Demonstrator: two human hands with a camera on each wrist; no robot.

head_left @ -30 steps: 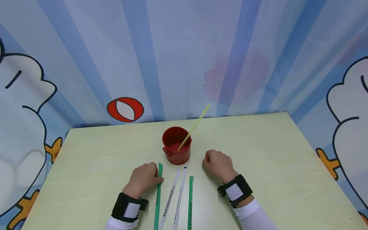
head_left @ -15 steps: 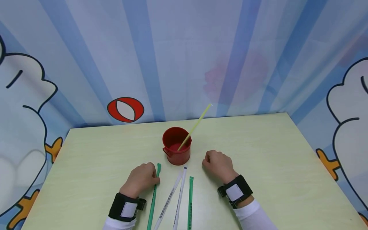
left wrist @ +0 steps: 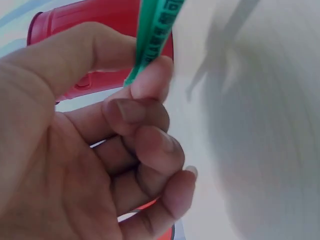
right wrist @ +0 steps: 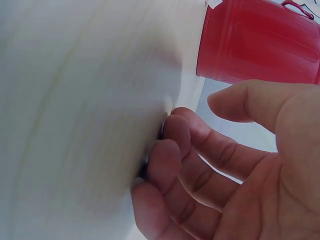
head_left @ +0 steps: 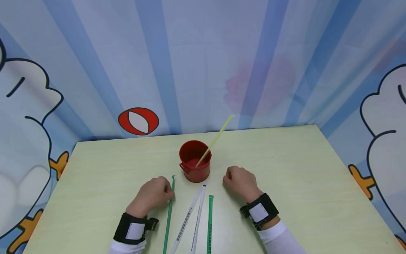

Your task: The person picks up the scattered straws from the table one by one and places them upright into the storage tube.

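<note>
My left hand (head_left: 151,196) pinches a green wrapped drinking straw (head_left: 168,222) between thumb and index finger. In the left wrist view, dark print shows on the straw's wrapper (left wrist: 159,27), and shadows of hand and straw fall on the tabletop. My right hand (head_left: 241,182) rests on the table, right of a red bucket (head_left: 197,174), fingers loosely curled around nothing; the right wrist view shows thumb and fingertips apart. Inside the bucket leans a yellow straw (head_left: 218,136). Two white wrapped straws (head_left: 186,219) (head_left: 198,218) and another green wrapped straw (head_left: 210,222) lie between my hands.
The pale wooden table (head_left: 285,158) ends at the back against a blue striped cloth (head_left: 203,70) with cartoon figures. Small handles stick out from the bucket's sides. The near ends of the straws run out of the head view.
My left hand has moved left and slightly forward, drawing the green straw away from the white ones. One white straw's near end has swung left. My right hand stays put.
</note>
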